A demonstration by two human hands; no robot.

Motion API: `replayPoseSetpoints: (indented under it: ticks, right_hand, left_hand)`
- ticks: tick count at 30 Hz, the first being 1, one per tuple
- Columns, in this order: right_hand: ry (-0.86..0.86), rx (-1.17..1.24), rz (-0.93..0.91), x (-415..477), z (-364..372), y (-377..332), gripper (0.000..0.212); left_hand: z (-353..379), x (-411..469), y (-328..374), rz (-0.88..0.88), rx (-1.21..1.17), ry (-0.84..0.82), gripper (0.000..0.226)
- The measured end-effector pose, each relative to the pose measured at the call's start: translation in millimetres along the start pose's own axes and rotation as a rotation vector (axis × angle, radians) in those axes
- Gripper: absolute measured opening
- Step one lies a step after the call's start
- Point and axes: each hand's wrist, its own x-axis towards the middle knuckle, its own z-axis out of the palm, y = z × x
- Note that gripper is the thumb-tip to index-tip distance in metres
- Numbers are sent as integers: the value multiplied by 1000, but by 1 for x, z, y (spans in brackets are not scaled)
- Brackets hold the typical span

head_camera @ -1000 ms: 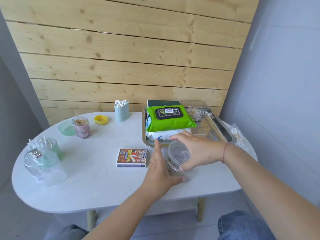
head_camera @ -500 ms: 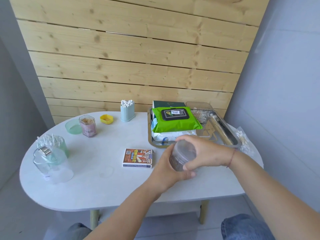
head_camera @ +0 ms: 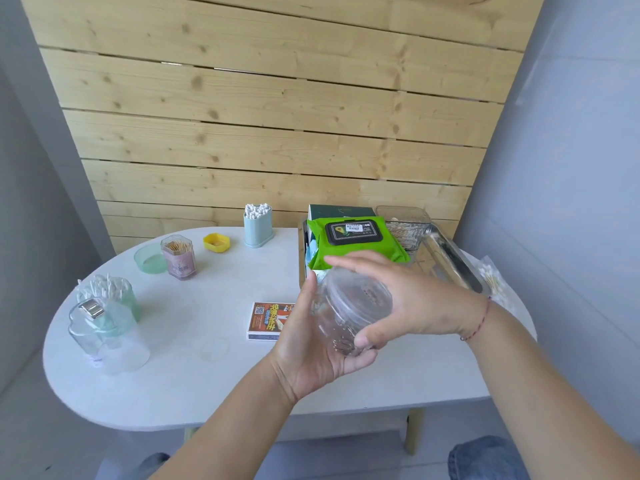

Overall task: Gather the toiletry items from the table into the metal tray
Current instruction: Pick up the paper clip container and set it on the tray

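A clear plastic jar (head_camera: pixel 349 306) is held tilted above the table's near middle, its lid facing me. My left hand (head_camera: pixel 308 348) cups it from below and the left. My right hand (head_camera: pixel 412 303) grips its lid side from the right. Behind them the metal tray (head_camera: pixel 450 258) holds a green wipes pack (head_camera: pixel 353 240) stacked on a white pack, a dark box and a clear container of swabs (head_camera: pixel 403 225). On the white table (head_camera: pixel 194 375) stand a blue swab holder (head_camera: pixel 258 225), a pink toothpick jar (head_camera: pixel 179 256), a green swab cup (head_camera: pixel 110 296) and a clear lidded container (head_camera: pixel 104 337).
A card box (head_camera: pixel 268 322) lies on the table partly behind my left hand. A yellow lid (head_camera: pixel 216 242) and a green lid (head_camera: pixel 149 259) sit at the back left. A bag of swabs (head_camera: pixel 491 278) lies at the right edge. A wooden wall stands behind.
Both hands have lifted the clear jar off the table and tipped it so the lid faces me. The view has shifted a little to the left.
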Motion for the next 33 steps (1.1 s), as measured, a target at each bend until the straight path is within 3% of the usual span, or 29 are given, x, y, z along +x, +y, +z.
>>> replayPoseSetpoints:
  ticks: [3, 6, 9, 13, 18, 22, 26, 33]
  right_hand:
    - [-68, -65, -10, 1, 3, 3, 94]
    - [-36, -76, 16, 0, 7, 3, 91]
    - [72, -108, 34, 2, 12, 0, 89]
    - [90, -52, 8, 3, 13, -3, 85]
    - [265, -10, 10, 10, 22, -8, 61]
    - [379, -29, 68, 19, 34, -10, 68]
    - [526, 22, 112, 22, 43, -15, 62]
    - [486, -5, 83, 21, 42, -18, 69]
  left_hand:
    - [-3, -3, 2, -138, -55, -35, 82]
    - [-3, 0, 0, -145, -45, -28, 79]
    - [-4, 4, -2, -97, -60, -23, 72]
    - [-4, 4, 0, -47, -10, -63, 72]
    - [5, 5, -7, 114, -72, -4, 71]
    - [9, 7, -12, 262, -99, 53, 66]
    - [12, 6, -13, 371, -73, 126, 69]
    - [5, 4, -8, 333, -69, 122, 55]
